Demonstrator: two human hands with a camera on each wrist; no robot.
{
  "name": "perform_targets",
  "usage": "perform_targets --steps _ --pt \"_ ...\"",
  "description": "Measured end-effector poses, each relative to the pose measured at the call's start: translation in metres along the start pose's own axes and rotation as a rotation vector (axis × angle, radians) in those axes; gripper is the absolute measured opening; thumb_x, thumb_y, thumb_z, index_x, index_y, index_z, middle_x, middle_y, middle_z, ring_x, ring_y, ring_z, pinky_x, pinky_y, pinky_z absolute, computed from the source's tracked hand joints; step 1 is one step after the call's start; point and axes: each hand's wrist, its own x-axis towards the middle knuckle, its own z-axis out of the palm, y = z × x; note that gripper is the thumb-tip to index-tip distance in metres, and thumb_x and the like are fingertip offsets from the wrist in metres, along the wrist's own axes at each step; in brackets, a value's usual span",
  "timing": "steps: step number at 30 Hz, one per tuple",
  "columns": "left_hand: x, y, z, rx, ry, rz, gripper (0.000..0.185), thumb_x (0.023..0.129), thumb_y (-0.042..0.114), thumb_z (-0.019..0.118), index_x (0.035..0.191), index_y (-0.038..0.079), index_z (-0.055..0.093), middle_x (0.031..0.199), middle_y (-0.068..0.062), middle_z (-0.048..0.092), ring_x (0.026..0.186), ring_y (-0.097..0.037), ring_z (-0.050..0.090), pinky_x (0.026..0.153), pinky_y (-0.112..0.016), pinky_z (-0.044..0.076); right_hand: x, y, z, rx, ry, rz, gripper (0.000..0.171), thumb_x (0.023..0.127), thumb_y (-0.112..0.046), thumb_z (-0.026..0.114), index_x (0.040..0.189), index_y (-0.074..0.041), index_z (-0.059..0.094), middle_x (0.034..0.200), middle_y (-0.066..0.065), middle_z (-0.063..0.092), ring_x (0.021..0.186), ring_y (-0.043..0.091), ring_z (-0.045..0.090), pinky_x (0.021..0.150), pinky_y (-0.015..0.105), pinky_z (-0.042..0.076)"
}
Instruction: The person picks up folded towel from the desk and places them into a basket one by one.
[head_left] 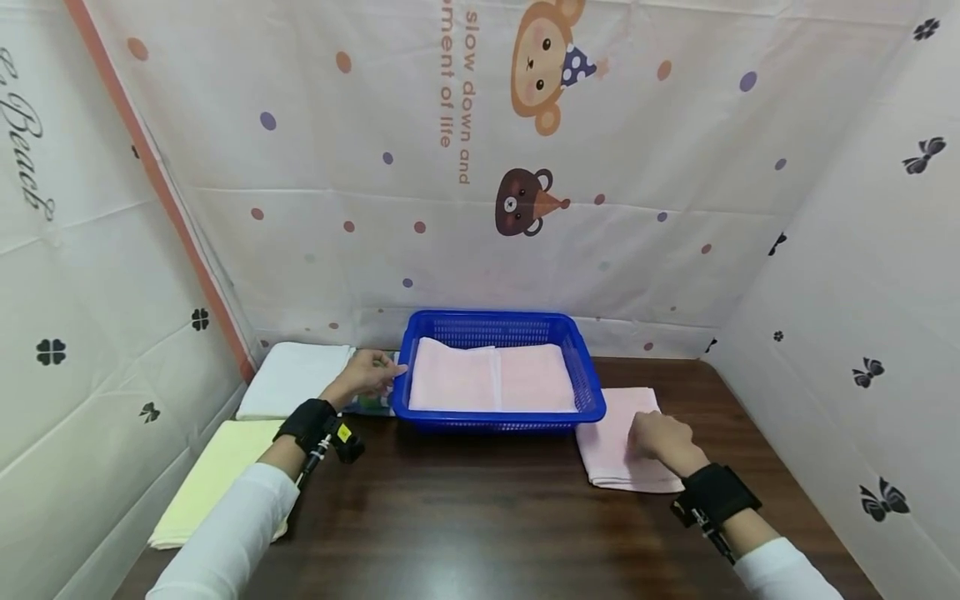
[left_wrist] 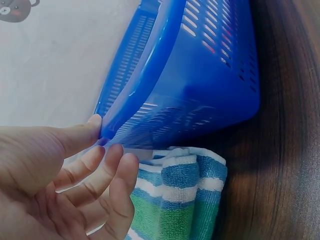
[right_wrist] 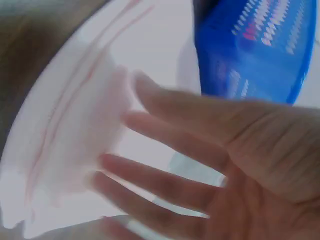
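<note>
My left hand point(head_left: 367, 372) pinches the blue perforated basket point(head_left: 495, 418) by its rim; my right hand point(head_left: 662, 437), fingers spread, is at the folded pink towel point(head_left: 611, 446) beside it, contact too blurred to tell. A one-sided tug could tilt the basket, sliding the inner towels point(head_left: 453, 379).

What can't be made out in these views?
Head: the floor of the blue basket, covered by pink cloths.
Head: part of the striped towel, behind the left hand.
Right wrist: whether the right hand touches the pink towel; the picture is blurred.
</note>
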Motion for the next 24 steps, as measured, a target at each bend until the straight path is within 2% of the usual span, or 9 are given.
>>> perform_targets --steps 3,5,8,10,12,14,17,21,24 --pt "0.001 0.001 0.000 -0.002 -0.007 0.007 0.033 0.101 0.032 0.066 0.105 0.000 0.062 0.084 -0.012 0.072 0.070 -0.021 0.070 0.058 -0.027 0.052 0.009 0.015 0.006 0.066 0.155 0.011 0.029 0.086 -0.018 0.078 0.108 0.001 0.073 0.104 0.029 0.069 0.082 0.040 0.066 0.063 0.056 0.055" --pt "0.001 0.001 0.000 -0.005 -0.007 0.001 0.033 0.101 0.033 0.066 0.105 0.000 0.062 0.084 -0.011 0.072 0.070 -0.021 0.070 0.058 -0.027 0.052 0.016 0.027 0.013 0.108 0.186 0.015 0.048 0.091 -0.022 0.076 0.123 0.010 0.062 0.118 0.038 0.061 0.096 0.050 0.063 0.072 0.064 0.056" --pt "0.000 0.002 0.000 0.002 -0.015 -0.010 0.033 0.101 0.033 0.066 0.106 0.000 0.061 0.085 -0.012 0.072 0.071 -0.022 0.070 0.060 -0.029 0.054 0.023 0.042 0.019 0.134 0.080 0.058 0.070 0.095 -0.030 0.071 0.137 0.019 0.044 0.131 0.046 0.047 0.115 0.059 0.052 0.091 0.072 0.050" --pt "0.000 0.002 0.000 0.009 -0.020 -0.019 0.034 0.101 0.033 0.066 0.106 0.000 0.061 0.087 -0.012 0.072 0.073 -0.022 0.070 0.062 -0.030 0.055 0.025 0.047 0.020 0.148 -0.009 0.094 0.078 0.096 -0.034 0.071 0.138 0.023 0.039 0.132 0.048 0.046 0.114 0.057 0.051 0.095 0.070 0.048" --pt "-0.001 0.002 -0.001 0.010 -0.025 -0.028 0.033 0.101 0.033 0.066 0.106 0.000 0.061 0.087 -0.012 0.072 0.074 -0.022 0.070 0.063 -0.031 0.056 0.024 0.051 0.020 0.156 -0.066 0.130 0.081 0.093 -0.038 0.074 0.134 0.025 0.041 0.124 0.046 0.052 0.105 0.052 0.056 0.092 0.063 0.054" --pt "-0.001 0.001 -0.001 0.000 -0.034 -0.040 0.033 0.101 0.033 0.065 0.104 0.001 0.061 0.086 -0.010 0.071 0.073 -0.021 0.068 0.064 -0.031 0.055 0.022 0.053 0.019 0.161 -0.103 0.163 0.080 0.090 -0.038 0.077 0.128 0.025 0.046 0.113 0.040 0.058 0.092 0.042 0.059 0.082 0.051 0.057" --pt "0.000 -0.001 -0.003 -0.035 -0.055 -0.055 0.032 0.102 0.034 0.064 0.102 0.002 0.060 0.082 -0.007 0.069 0.071 -0.018 0.065 0.063 -0.029 0.053 0.017 0.056 0.018 0.173 -0.166 0.190 0.078 0.089 -0.038 0.079 0.124 0.025 0.049 0.101 0.031 0.060 0.081 0.034 0.059 0.068 0.039 0.054" --pt "0.004 -0.003 -0.003 -0.075 -0.078 -0.050 0.032 0.102 0.033 0.065 0.104 0.002 0.059 0.079 -0.007 0.067 0.069 -0.017 0.063 0.061 -0.027 0.050 0.010 0.058 0.017 0.197 -0.239 0.216 0.084 0.087 -0.040 0.081 0.127 0.025 0.045 0.104 0.031 0.057 0.086 0.035 0.059 0.074 0.041 0.058" --pt "0.006 -0.006 -0.003 -0.064 -0.100 0.006 0.032 0.104 0.031 0.060 0.105 -0.001 0.059 0.078 -0.007 0.067 0.066 -0.016 0.064 0.059 -0.026 0.053 0.003 0.059 0.018 0.198 -0.267 0.200 0.084 0.086 -0.040 0.081 0.125 0.025 0.046 0.104 0.031 0.058 0.086 0.035 0.060 0.077 0.046 0.061"
